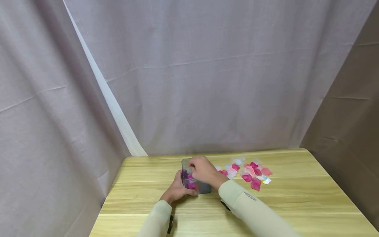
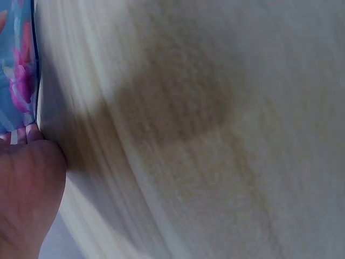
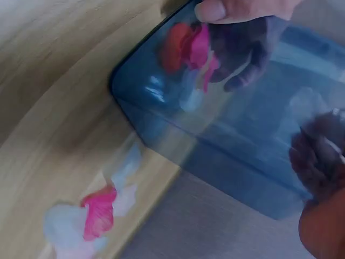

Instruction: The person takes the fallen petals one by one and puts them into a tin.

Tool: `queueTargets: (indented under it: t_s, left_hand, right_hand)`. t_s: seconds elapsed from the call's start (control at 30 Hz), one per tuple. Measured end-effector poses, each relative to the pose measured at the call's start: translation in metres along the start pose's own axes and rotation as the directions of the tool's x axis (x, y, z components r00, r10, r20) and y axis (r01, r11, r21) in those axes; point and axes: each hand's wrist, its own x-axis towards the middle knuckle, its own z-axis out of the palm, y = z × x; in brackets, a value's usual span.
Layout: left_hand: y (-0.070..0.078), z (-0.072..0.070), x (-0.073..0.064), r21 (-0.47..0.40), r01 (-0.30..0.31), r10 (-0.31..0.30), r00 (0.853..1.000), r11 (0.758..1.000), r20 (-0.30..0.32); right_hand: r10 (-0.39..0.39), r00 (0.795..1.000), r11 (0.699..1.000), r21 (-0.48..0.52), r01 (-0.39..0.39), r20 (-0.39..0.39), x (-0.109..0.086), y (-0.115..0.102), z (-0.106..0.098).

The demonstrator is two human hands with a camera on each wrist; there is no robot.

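Note:
A clear blue-grey plastic container (image 1: pixel 204 188) stands close to the table, with pink, red and pale petals (image 3: pixel 197 46) gathered near one end. My left hand (image 1: pixel 177 191) grips it from the left, thumb along the near side; the left wrist view shows only part of this hand (image 2: pixel 29 189). Over the container's upper part bends my right hand (image 1: pixel 202 169), its fingers curled down and pinching what looks like a pale petal. In the right wrist view these fingers (image 3: pixel 318 151) appear dark, partly behind the tinted wall.
To the right of the container, loose petals (image 1: pixel 255 183) in pink, red and white are scattered on the wooden table (image 1: pixel 142 204). Some lie close to its far edge. Grey curtains (image 1: pixel 207 82) hang behind the table and at the left.

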Motion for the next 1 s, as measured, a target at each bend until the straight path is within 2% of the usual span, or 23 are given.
queueTargets:
  t_s: [0.17,0.57,1.0]
  left_hand:
    - [-0.0017,0.0003,0.0011,0.02,-0.011,0.011,1.0,1.0,-0.007]
    - [-0.001,-0.0004,0.0028,0.019,-0.013,0.013,1.0,1.0,0.011]
    - [0.001,-0.0023,-0.0001,0.011,-0.009,0.009,1.0,1.0,0.019]
  right_hand:
    - [0.023,0.996,1.0,-0.009,-0.023,0.084,0.0086,0.0018,0.0078]
    - [0.134,0.981,0.991,-0.024,-0.132,0.143,0.0112,-0.0003,0.0093]
    - [0.116,0.981,0.993,-0.019,-0.115,0.156,0.0114,-0.0038,0.009]
